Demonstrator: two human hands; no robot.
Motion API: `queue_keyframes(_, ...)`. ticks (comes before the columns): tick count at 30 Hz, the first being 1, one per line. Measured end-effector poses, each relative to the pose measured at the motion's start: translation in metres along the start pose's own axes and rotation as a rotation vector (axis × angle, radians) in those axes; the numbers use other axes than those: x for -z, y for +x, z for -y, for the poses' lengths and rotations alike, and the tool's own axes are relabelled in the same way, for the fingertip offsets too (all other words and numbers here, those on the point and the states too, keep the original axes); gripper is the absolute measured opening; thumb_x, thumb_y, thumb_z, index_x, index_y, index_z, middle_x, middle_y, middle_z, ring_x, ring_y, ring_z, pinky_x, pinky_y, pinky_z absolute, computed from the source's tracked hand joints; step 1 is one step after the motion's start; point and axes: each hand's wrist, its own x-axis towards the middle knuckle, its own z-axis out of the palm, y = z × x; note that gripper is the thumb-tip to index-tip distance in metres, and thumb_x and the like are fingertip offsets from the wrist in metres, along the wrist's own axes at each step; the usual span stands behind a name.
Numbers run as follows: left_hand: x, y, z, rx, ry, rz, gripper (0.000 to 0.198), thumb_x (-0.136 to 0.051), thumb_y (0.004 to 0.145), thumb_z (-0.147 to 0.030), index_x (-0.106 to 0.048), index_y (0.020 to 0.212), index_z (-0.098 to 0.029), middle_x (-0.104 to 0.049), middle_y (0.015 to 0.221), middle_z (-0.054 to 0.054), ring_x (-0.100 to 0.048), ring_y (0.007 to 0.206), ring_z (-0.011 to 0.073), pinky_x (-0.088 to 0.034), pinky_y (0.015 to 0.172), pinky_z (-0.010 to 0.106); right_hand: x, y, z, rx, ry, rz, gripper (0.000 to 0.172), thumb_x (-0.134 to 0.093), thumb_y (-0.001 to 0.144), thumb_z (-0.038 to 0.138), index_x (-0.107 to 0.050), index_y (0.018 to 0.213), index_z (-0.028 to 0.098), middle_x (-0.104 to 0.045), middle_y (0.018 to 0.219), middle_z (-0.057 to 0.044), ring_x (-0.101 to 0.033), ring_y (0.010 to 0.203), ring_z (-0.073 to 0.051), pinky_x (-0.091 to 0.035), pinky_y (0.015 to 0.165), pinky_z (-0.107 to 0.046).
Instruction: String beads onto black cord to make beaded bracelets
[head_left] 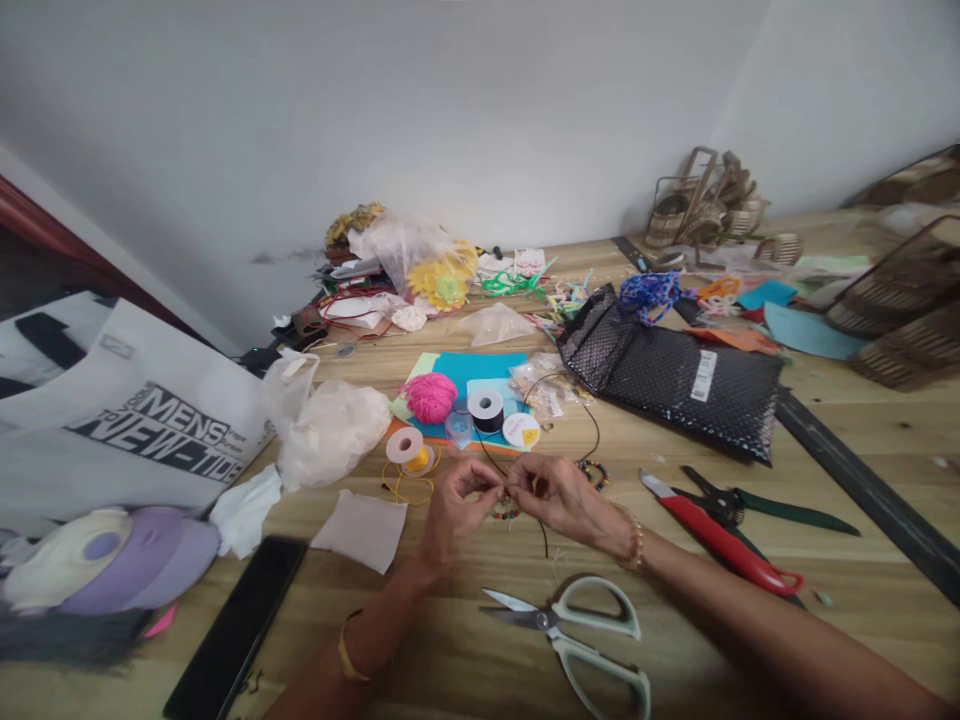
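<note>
My left hand (459, 508) and my right hand (553, 502) meet over the table, thumbs and fingertips pinched together on a thin black cord (545, 540). One end of the cord hangs below my right hand; another stretch rises toward the black cord spool (486, 410). Just under my fingertips shows part of a small beaded bracelet (505, 511), mostly hidden by the hands. A second, dark beaded bracelet (595, 474) lies beyond my right wrist. White-handled scissors (553, 622) rest partly spread in front of my hands.
A yellow thread spool (409, 452) and pink yarn ball (430, 398) sit behind my left hand. To the right lie a red-handled knife (716, 535), green-handled pruners (787, 510) and a black bubble mailer (682, 385). A phone (236, 625) and white bag (150, 400) are left.
</note>
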Motion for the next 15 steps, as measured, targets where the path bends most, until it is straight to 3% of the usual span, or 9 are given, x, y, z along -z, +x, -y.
queue_keyframes(7, -0.001, 0.001, -0.002, 0.011, -0.028, 0.004, 0.010, -0.072, 0.065, -0.017, -0.062, 0.065, -0.015, -0.065, 0.064, 0.001, -0.061, 0.062, 0.0128, -0.050, 0.061, 0.022, 0.009, 0.005, -0.006, -0.072, 0.199, 0.060, 0.013, -0.057, 0.085, 0.025, -0.061, 0.079, 0.014, -0.059, 0.067, 0.000, -0.050, 0.060, -0.010, -0.036, 0.054, -0.020)
queue_keyframes(15, 0.000, 0.000, -0.004, 0.030, -0.027, -0.002, 0.010, -0.073, 0.065, -0.018, -0.063, 0.066, -0.016, -0.066, 0.066, 0.002, -0.061, 0.063, 0.0132, -0.050, 0.060, 0.022, 0.004, 0.006, -0.015, -0.086, 0.154, 0.086, 0.013, -0.060, 0.085, 0.026, -0.067, 0.084, 0.015, -0.064, 0.070, -0.001, -0.053, 0.061, -0.011, -0.038, 0.055, -0.021)
